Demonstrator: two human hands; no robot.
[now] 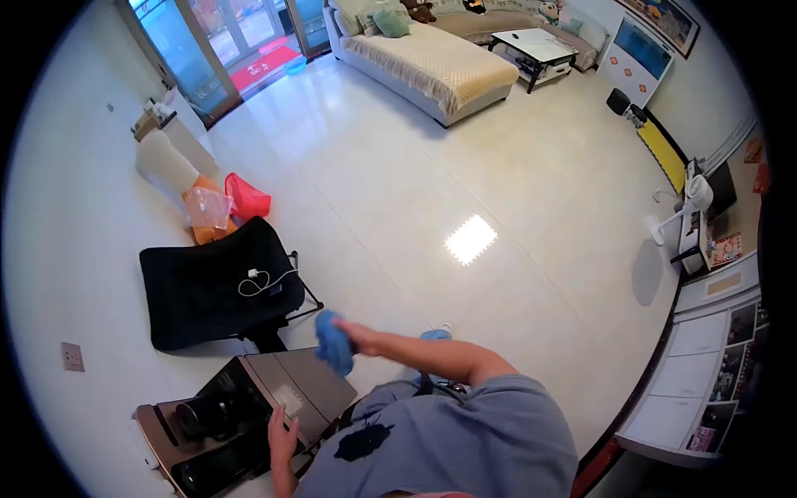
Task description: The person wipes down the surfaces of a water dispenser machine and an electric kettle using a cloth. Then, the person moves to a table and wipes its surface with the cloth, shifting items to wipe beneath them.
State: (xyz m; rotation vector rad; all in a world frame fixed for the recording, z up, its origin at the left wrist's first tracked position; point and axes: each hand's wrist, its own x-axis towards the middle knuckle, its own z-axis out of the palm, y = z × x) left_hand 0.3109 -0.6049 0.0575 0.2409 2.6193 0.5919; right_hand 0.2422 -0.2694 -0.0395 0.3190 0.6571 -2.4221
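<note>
Over pale floor (374, 207), the right grip (357, 337) clutches a blue cloth (334, 344) near a corner of the brown cabinet (309, 375), whose dark pot (202, 413) a push from the spread left grip (282, 433) could jolt.

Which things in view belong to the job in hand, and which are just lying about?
Seemingly part of the job:
blue cloth, in the right hand
brown unit, left hand at its edge

Just lying about:
black chair
charger, on the chair
sofa
coffee table
</note>
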